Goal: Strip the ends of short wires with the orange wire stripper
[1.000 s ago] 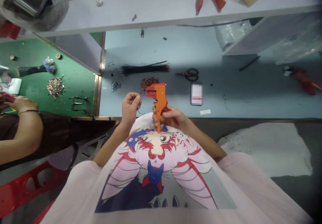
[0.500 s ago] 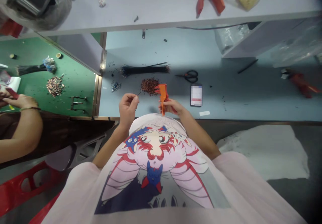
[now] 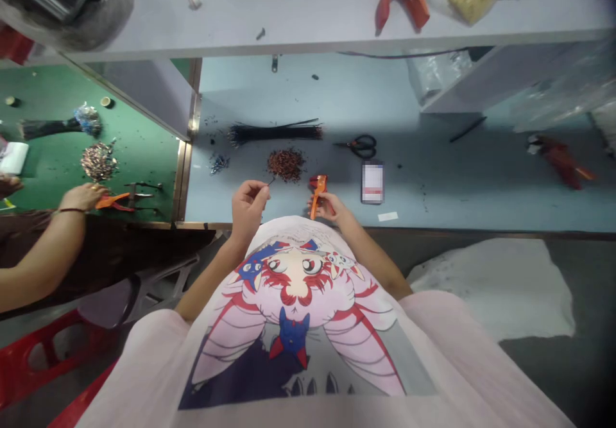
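Observation:
Between the thumb and fingers of my left hand (image 3: 249, 205) is pinched a thin dark wire (image 3: 271, 182), its tip pointing up and right. My right hand (image 3: 332, 206) is closed around the handles of an orange wire stripper (image 3: 317, 196), whose head points away from me. The tool and the wire are apart. Just beyond my hands lies a heap of small copper-brown bits (image 3: 285, 164). Behind the heap, a bundle of black wires (image 3: 276, 133) lies lengthwise on the blue table (image 3: 308, 101).
Black-handled scissors (image 3: 360, 146) and a phone (image 3: 373, 182) lie to the right. A small pile of bits (image 3: 219, 163) is at the left. Across the divider, a co-worker's hand (image 3: 84, 197) holds orange pliers (image 3: 118, 201). A shelf (image 3: 308, 11) overhangs the back.
My right hand has drawn the wire stripper slightly right and tilted it. My left hand has shifted slightly right with the wire. The co-worker's hand has moved right with the orange pliers.

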### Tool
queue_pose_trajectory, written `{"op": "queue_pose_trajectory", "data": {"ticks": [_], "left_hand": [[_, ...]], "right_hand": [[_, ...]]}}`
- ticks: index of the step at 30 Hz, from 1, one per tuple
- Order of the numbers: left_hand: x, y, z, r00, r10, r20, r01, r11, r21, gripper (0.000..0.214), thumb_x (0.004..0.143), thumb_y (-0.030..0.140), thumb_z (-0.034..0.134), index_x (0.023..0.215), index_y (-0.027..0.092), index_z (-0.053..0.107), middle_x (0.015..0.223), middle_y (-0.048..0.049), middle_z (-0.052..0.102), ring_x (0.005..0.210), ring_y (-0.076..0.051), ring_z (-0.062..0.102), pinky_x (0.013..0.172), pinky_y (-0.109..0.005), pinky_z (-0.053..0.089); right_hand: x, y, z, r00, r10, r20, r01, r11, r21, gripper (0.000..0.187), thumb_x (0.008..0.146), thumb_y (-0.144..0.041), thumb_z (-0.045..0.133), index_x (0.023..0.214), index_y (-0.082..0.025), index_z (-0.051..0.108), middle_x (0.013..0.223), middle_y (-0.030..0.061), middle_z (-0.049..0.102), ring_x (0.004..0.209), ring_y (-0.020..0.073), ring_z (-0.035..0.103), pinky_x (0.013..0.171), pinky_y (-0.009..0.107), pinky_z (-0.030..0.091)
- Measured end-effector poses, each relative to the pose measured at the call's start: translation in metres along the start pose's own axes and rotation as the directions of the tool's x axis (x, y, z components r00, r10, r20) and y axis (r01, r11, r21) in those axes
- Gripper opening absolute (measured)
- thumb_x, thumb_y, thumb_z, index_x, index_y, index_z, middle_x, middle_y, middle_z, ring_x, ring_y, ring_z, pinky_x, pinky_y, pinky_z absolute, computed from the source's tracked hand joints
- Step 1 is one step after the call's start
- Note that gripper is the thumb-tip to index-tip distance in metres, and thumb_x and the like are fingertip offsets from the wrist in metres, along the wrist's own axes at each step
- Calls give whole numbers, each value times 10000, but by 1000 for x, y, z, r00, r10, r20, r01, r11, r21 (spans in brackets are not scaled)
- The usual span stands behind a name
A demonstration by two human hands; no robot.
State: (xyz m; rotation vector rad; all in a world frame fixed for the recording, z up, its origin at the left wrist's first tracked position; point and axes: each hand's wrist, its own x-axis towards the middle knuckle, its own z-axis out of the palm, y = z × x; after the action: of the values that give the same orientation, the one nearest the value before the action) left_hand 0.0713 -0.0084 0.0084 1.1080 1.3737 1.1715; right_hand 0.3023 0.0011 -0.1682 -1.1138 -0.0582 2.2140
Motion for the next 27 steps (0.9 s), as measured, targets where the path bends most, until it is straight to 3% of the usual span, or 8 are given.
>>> {"op": "queue_pose_trajectory", "data": {"ticks": [3,5,10,13,17,20,23,27], "left_hand": [[0,1,-1,1000,-10,4,10,1000,8,135,762,294,639,786,177,576,620,36,531,498,-54,421,470,-180,346],[0,0,-2,1000,-12,-1,12,1000,10,131,758,288,640,781,175,578,618,35,530,501,-54,422,474,-179,348],[0,-4,-2,1000,-18,6,18,1000,3,137,755,290,643,780,171,579,611,36,526,504,-54,423,468,-175,341],[0,-1,2,1000,-8,23,8,1000,3,139,761,292,640,780,171,574,608,38,525,498,-52,418,461,-174,336],[-3,6,4,999,19,39,-20,1000,13,125,762,280,633,780,172,574,598,40,523,496,-54,420,465,-176,349],[-5,7,1,997,64,31,-65,997,52,112,762,269,633,781,170,584,609,35,535,509,-57,442,481,-179,368],[-8,6,-1,987,163,-1,-160,974,157,97,780,261,618,789,165,600,643,21,567,548,-65,489,524,-189,404],[-10,5,-3,921,387,-34,-348,861,372,82,807,246,597,799,169,623,683,13,591,603,-74,519,580,-199,424]], "right_hand": [[-8,0,2,999,-10,33,10,1000,-2,181,837,-214,447,959,-139,558,741,64,667,694,188,655,698,381,553],[-21,1,6,987,-62,148,62,998,2,233,826,-230,462,1026,-149,549,802,66,681,737,198,665,733,401,551],[-54,-4,30,847,-134,514,179,983,-40,377,729,-276,580,1078,-144,521,867,78,689,769,231,674,751,432,534],[-66,-9,48,782,-117,612,220,971,-96,409,694,-274,620,1064,-130,520,871,89,693,779,238,678,735,408,528],[-79,-14,68,736,-113,668,255,960,-119,420,678,-297,656,1041,-126,531,856,89,700,761,235,680,720,397,529],[-88,-15,79,740,-120,662,277,951,-137,419,670,-329,678,1015,-134,542,830,79,698,730,217,678,713,384,531],[-99,-15,88,780,-122,613,292,938,-186,396,684,-311,678,1018,-140,552,832,66,681,737,207,669,698,378,537],[-110,-14,98,847,-181,500,355,892,-280,340,727,-207,652,1046,-137,558,855,64,658,773,189,657,702,353,543]]}}
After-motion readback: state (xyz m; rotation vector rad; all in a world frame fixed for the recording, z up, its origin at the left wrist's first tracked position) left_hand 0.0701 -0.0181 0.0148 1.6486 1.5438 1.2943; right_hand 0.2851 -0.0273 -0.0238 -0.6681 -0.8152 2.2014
